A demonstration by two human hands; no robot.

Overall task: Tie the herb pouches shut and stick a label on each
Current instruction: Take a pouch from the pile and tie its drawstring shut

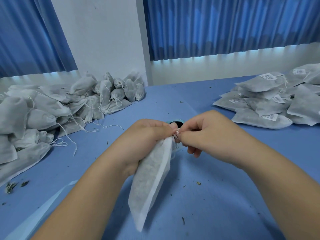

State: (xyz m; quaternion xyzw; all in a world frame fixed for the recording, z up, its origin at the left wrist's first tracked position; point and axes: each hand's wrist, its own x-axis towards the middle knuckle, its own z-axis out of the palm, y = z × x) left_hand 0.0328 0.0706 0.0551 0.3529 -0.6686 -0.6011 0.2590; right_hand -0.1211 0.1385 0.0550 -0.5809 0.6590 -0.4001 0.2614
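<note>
A white fabric herb pouch (150,184) hangs tilted above the blue table, its neck up between my hands. My left hand (147,135) grips the gathered neck. My right hand (204,134) pinches the white drawstring (176,134) at the pouch's mouth, fingertips almost touching the left thumb. A roll of labels (176,122) with a teal rim sits on the table behind my hands, mostly hidden by them.
A heap of untied white pouches (52,110) with loose strings fills the left of the blue table (216,196). At the right lies a stack of flat pouches with labels (270,103). Herb crumbs dot the cloth. Blue curtains hang behind.
</note>
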